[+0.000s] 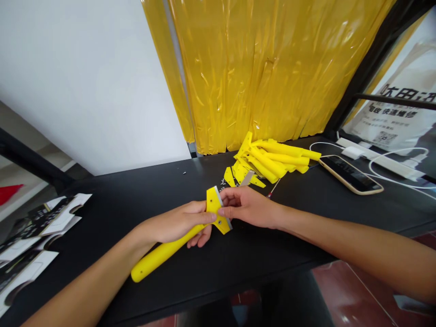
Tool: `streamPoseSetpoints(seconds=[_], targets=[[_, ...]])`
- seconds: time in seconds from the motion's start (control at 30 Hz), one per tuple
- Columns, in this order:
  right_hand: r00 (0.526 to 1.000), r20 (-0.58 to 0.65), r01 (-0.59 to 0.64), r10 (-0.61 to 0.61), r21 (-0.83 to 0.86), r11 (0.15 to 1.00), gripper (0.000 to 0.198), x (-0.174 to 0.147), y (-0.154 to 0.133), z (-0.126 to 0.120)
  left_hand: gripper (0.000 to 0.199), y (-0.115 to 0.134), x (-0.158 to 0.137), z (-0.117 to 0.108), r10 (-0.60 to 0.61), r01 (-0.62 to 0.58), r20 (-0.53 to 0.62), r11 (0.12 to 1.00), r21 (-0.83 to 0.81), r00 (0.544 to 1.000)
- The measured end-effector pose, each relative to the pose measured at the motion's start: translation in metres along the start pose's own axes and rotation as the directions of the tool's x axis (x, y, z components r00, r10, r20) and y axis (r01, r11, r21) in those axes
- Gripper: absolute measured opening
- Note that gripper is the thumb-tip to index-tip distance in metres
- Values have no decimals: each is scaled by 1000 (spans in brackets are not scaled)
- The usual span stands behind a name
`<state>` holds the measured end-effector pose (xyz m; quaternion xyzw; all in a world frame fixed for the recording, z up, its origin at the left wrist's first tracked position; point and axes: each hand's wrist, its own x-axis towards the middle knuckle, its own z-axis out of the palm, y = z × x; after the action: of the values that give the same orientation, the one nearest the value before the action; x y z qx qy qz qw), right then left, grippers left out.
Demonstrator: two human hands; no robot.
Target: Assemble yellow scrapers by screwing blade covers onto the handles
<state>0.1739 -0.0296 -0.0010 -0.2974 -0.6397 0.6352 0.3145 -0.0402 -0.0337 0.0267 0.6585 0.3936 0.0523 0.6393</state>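
A yellow scraper (160, 254) with a long round handle lies across my left hand (184, 222), its wide head pointing away to the right. My left hand is closed around the neck, thumb on top of the head. At the head's far edge, a metal blade shows as a thin grey strip. My right hand (245, 206) pinches the head beside that blade, thumb on its face; the other fingertips are partly hidden behind it. One screw sits in the head near my right thumb. Just beyond lie small yellow head plates (230, 177) and a few loose screws (223, 182).
Yellow scraper handles (272, 159) are piled at the back of the black table (153, 186). A phone (350, 174) and a white power strip (381, 159) with cables lie to the right. Printed cardboard sleeves (44, 227) are stacked at left. A yellow plastic curtain (259, 72) hangs behind.
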Motion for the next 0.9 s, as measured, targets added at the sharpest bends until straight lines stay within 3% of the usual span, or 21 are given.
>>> streamPoseSetpoints(seconds=[0.1,0.2,0.23,0.33,0.37,0.4,0.47,0.57,0.7,0.8,0.9], targets=[[996,-72,-40,43,32,999,23,0,-2,1,33,6,-5,-4,18,-11,-55,992,124,998],[982,-155,-95,110,98,991,23,1,-5,-3,33,13,-17,-8,115,-23,-226,928,373,967],[977,-176,-99,120,123,987,23,2,-5,-5,32,14,-21,-8,185,-26,-294,882,470,938],[972,-203,-75,119,211,975,25,5,-5,-12,42,13,-24,-4,484,23,-424,637,770,765],[972,-207,-63,115,239,969,27,5,-4,-14,44,11,-23,-1,565,59,-391,516,855,726],[971,-213,-52,111,264,963,28,6,-3,-15,42,9,-20,2,606,98,-332,385,918,723],[968,-227,-39,109,294,955,29,6,-2,-16,45,5,-14,9,622,144,-202,143,979,757],[966,-233,-41,116,306,951,30,5,-1,-14,59,0,-7,18,641,202,-100,-88,975,761],[963,-244,-32,116,323,946,33,4,-1,-13,50,-2,-1,24,738,266,9,-255,930,675],[962,-244,-32,125,355,934,33,4,0,-14,34,-3,5,26,793,246,106,-309,918,600],[964,-222,-47,147,401,915,32,4,2,-14,21,-3,11,26,806,216,166,-341,915,569]])
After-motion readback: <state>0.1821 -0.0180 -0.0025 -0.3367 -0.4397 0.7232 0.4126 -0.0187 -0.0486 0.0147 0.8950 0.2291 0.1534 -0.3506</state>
